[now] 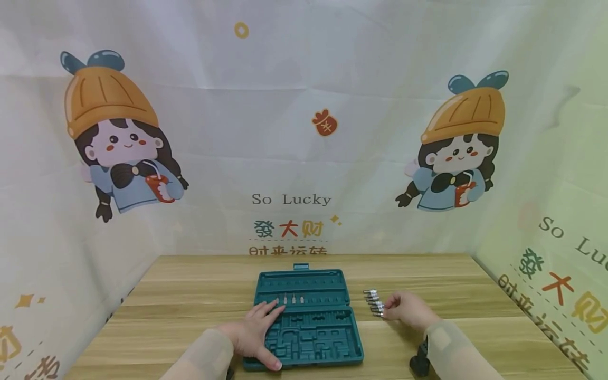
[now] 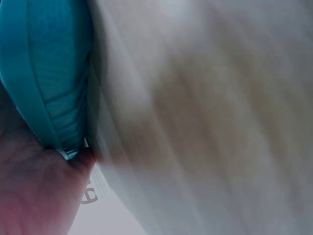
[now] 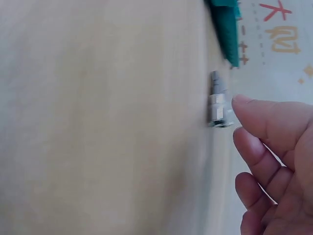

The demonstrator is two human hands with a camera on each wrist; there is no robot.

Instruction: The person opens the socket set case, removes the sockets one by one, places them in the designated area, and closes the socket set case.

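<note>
Left fingers (image 1: 275, 315) wide, right fingers (image 3: 257, 154) narrowly parted, I'd pinch these probably light, slick metal bits (image 3: 217, 106) by their thick ends.

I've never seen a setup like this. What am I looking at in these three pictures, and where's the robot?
There's no robot: these are a person's two bare hands. The wide picture comes from a camera worn on the head; the two close-ups come from cameras on the wrists.

On the wood-grain table lies an open, dark teal case with moulded slots, holding a few small silvery pieces. To its right is a row of short silvery bits.

The left hand rests on the case's left side. The right hand is beside the row, thumb and forefinger apart with nothing visible between them.
</note>
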